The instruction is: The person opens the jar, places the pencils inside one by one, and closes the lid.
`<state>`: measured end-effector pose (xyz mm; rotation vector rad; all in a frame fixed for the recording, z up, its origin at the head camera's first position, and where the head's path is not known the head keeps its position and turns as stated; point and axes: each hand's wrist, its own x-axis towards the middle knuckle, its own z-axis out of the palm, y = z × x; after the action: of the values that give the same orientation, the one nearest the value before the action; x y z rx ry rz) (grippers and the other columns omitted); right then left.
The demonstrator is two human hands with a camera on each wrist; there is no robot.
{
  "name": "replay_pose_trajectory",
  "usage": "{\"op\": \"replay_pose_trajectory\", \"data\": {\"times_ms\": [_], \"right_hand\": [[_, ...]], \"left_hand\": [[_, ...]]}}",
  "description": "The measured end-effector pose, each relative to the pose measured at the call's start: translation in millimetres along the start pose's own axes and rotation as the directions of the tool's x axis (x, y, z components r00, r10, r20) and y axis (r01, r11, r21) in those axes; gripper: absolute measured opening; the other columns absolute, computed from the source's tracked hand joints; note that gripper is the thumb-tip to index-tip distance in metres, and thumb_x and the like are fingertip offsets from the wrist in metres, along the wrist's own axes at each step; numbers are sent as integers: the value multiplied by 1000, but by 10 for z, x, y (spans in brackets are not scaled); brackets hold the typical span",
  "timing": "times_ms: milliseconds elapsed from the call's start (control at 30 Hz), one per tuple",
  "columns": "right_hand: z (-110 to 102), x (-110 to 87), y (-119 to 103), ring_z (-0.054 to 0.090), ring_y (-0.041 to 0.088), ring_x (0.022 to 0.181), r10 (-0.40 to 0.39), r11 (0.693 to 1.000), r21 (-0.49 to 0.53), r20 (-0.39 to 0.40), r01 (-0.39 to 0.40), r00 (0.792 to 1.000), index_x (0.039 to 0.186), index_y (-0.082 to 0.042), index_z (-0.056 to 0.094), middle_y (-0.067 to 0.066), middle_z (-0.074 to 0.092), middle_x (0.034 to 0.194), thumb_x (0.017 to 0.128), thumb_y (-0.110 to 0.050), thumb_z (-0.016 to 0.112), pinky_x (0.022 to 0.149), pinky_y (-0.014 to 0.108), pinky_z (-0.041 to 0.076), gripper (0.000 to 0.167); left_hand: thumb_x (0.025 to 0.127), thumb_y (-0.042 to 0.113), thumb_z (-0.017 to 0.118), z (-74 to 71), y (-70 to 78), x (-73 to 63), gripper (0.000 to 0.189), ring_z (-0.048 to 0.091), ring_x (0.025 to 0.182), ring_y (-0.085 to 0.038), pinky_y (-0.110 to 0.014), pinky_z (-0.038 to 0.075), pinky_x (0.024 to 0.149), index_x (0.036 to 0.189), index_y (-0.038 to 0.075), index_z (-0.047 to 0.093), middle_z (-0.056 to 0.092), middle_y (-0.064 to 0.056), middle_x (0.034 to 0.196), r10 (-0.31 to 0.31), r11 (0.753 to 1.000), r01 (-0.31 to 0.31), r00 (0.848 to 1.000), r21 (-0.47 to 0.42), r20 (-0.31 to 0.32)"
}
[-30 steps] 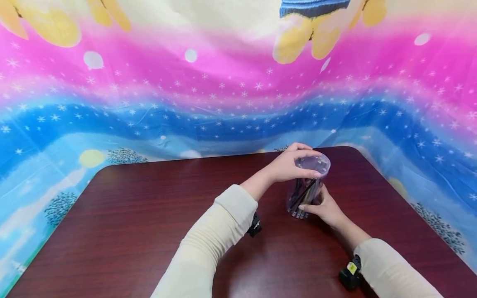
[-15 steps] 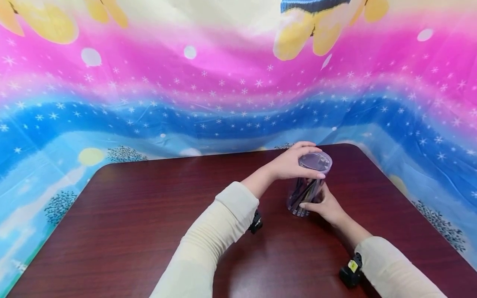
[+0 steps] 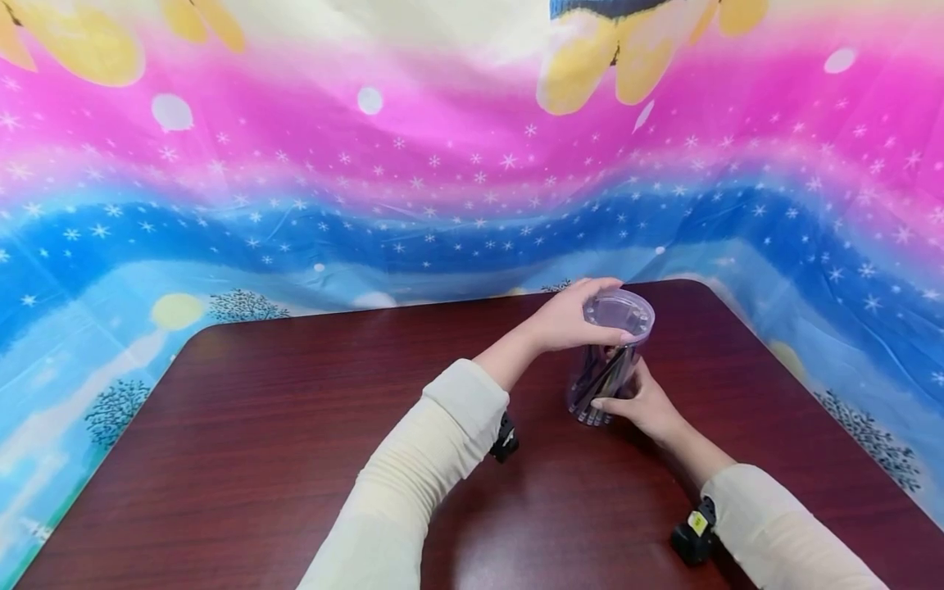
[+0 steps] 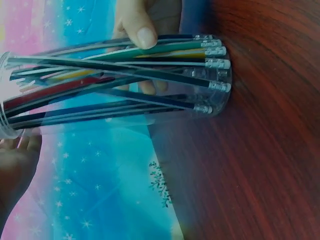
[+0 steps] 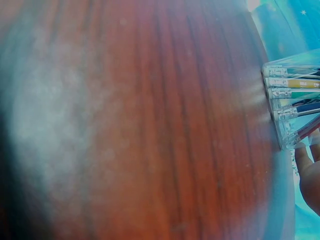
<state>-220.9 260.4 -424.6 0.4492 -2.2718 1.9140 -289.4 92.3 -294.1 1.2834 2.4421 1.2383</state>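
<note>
A clear plastic jar (image 3: 599,392) with a purplish tint stands at the table's back right. Several dark and coloured pencils (image 4: 150,75) lean inside it, their white eraser ends down at its base. My left hand (image 3: 566,322) grips the round lid (image 3: 620,313) from the left, thumb on the near side and fingers at the far side. My right hand (image 3: 651,410) holds the jar lower down from the right, and its thumb shows against the wall in the left wrist view. In the right wrist view only the jar's bottom and part of my right hand (image 5: 311,182) appear.
The dark red wood-grain table (image 3: 295,426) has rounded back corners. Behind and beside it hangs a pink and blue patterned cloth (image 3: 442,188). Black wrist cameras (image 3: 693,537) sit under both cream sleeves (image 3: 420,467).
My left hand's fingers have slid back around the lid's edge, leaving more of its top showing. The jar and my right hand stay nearly in place.
</note>
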Motion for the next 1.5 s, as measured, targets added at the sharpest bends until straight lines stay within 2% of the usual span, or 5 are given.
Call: {"op": "replay_pose_trajectory", "data": {"times_ms": [200,567,900,1200,1500], "right_hand": [[-10,11,-1,49,6,100,3,1000,-2,-9,-3,1000,122,-14,26,1,48,112,69,8,65,79,16,40,68],[8,-3,15,49,5,99,-1,1000,17,1,1,1000,121,-14,26,2,50,110,69,9,65,80,17,40,69],[-7,0,32,51,6,97,-2,1000,16,5,2,1000,121,-15,28,11,50,111,69,9,65,76,19,43,68],[2,-3,30,51,8,99,-34,998,55,24,32,999,125,-12,26,1,52,110,69,11,64,78,20,43,71],[-10,-12,-14,49,5,100,18,1000,5,19,-18,1000,128,-11,22,5,46,115,70,6,65,78,18,42,75]], "left_hand": [[68,33,70,-42,25,19,74,32,111,-5,-21,33,86,132,19,34,31,3,130,14,1000,-13,997,-15,70],[67,40,71,45,29,-2,69,36,102,-7,-23,37,80,126,21,42,33,2,118,-33,999,32,999,-13,-28],[71,28,68,-92,49,7,70,31,112,-6,-23,33,87,131,17,35,28,1,131,57,997,-51,992,-60,108],[60,54,69,14,168,54,76,33,103,-6,-20,36,78,125,23,44,35,5,115,-44,981,51,998,186,-39],[71,34,64,-159,176,84,63,24,115,-10,-21,31,85,128,21,42,38,8,129,47,974,-87,981,208,188]]}}
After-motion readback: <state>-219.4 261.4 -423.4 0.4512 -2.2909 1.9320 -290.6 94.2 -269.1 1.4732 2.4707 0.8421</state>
